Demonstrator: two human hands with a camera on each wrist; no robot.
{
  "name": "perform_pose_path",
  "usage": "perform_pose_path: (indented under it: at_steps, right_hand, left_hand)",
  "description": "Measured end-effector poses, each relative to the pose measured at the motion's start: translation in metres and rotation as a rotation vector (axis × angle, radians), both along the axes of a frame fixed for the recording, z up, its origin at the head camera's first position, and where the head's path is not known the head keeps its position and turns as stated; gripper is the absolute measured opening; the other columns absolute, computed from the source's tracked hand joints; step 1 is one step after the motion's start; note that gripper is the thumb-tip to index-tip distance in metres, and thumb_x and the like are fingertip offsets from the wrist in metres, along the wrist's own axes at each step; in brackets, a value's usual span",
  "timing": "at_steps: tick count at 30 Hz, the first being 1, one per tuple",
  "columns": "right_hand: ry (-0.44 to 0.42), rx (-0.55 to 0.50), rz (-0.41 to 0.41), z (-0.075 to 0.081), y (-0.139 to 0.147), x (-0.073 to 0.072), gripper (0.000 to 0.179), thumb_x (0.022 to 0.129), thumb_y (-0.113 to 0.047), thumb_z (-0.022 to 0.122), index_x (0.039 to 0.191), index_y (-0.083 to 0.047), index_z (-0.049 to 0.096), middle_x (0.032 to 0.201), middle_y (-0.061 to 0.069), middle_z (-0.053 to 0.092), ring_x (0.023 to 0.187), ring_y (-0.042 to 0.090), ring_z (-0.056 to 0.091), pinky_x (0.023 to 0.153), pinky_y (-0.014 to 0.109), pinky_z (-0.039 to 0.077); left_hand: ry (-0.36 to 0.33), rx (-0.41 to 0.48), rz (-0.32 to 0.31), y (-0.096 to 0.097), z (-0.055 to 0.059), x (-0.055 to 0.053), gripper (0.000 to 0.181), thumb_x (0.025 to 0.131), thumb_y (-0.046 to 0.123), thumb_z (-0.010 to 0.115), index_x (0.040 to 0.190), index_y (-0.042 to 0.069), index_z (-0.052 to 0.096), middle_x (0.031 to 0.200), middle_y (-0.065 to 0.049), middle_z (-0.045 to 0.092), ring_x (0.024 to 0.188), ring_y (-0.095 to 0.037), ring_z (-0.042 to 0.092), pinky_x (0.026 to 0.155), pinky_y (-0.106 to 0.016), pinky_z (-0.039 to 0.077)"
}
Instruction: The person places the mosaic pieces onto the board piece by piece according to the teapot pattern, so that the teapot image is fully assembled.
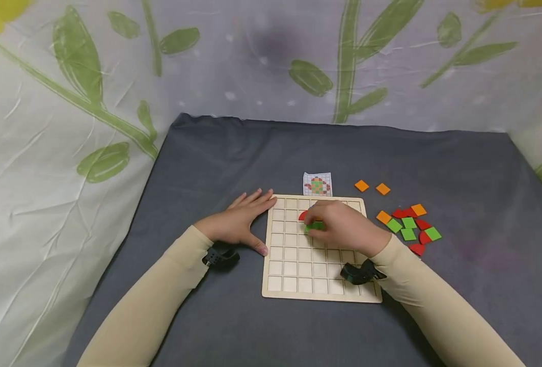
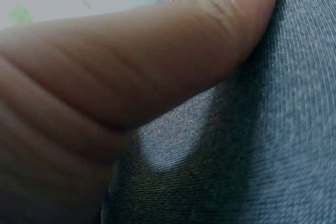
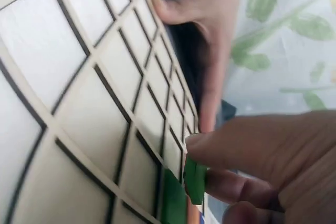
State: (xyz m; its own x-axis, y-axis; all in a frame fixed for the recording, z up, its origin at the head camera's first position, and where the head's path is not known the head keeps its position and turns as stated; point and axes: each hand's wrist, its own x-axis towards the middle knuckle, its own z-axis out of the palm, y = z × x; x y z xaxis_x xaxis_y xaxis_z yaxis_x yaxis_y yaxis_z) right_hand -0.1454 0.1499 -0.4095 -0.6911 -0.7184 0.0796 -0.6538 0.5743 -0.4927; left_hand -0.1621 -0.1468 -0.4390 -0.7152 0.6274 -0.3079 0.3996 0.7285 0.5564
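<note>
A pale wooden grid board (image 1: pixel 297 283) lies on the dark cloth. My left hand (image 1: pixel 232 223) rests at its left edge with fingers spread, the thumb touching the side of the frame. Over the upper part of the board is my right hand (image 1: pixel 344 227). Its thumb and finger pinch a small green tile (image 3: pixel 195 182), held tilted just above the grid. Beside it, another green tile (image 3: pixel 174 199) sits in the grid. A red piece (image 1: pixel 303 215) shows in a cell left of the right fingers. The right hand hides the cells beneath it.
A small printed pattern card (image 1: pixel 318 184) lies behind the board. Two orange tiles (image 1: pixel 361 186) lie to the right of the card. Loose orange, green (image 1: pixel 408 234) and red pieces (image 1: pixel 416 249) are scattered right of the board. A leaf-patterned curtain (image 1: pixel 252 61) hangs behind the table.
</note>
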Motion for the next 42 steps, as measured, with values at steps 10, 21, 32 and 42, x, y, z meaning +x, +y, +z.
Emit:
perform_pose_path:
  at_steps: [10, 21, 32, 42]
  right_hand:
    - [0.042, 0.000, 0.023, -0.013, -0.010, 0.006, 0.009, 0.092, -0.008, 0.082, 0.099, -0.013, 0.079, 0.102, -0.003, 0.072, 0.092, 0.013, 0.069, 0.082, 0.032, 0.059]
    - [0.118, 0.001, 0.000, -0.018, -0.008, 0.006, 0.009, 0.091, -0.010, 0.083, 0.098, -0.014, 0.081, 0.105, -0.005, 0.072, 0.093, 0.012, 0.071, 0.082, 0.032, 0.060]
    - [0.097, 0.011, -0.013, -0.014, -0.008, 0.006, 0.008, 0.091, -0.008, 0.083, 0.097, -0.010, 0.080, 0.108, -0.001, 0.073, 0.097, 0.016, 0.072, 0.085, 0.034, 0.060]
    - [0.124, -0.006, -0.002, -0.012, -0.001, 0.010, 0.010, 0.088, -0.008, 0.085, 0.096, -0.011, 0.080, 0.101, -0.002, 0.071, 0.088, 0.013, 0.069, 0.079, 0.032, 0.060]
  left_hand:
    - [-0.001, 0.014, 0.010, 0.001, -0.001, 0.000, 0.134, 0.068, 0.062, 0.093, 0.170, 0.017, 0.019, 0.177, 0.002, 0.004, 0.164, -0.022, -0.004, 0.131, -0.047, -0.007]
    - [0.004, 0.026, 0.010, 0.002, 0.001, 0.000, 0.134, 0.068, 0.060, 0.095, 0.170, 0.016, 0.021, 0.177, -0.001, 0.005, 0.164, -0.025, -0.003, 0.131, -0.050, -0.006]
    - [0.008, 0.032, 0.014, 0.004, 0.003, 0.000, 0.132, 0.068, 0.057, 0.096, 0.169, 0.013, 0.022, 0.177, -0.003, 0.007, 0.164, -0.027, -0.002, 0.131, -0.051, -0.005]
    - [0.000, 0.021, 0.020, 0.005, 0.006, 0.001, 0.133, 0.068, 0.057, 0.095, 0.169, 0.014, 0.022, 0.177, -0.001, 0.006, 0.164, -0.026, -0.002, 0.131, -0.051, -0.005]
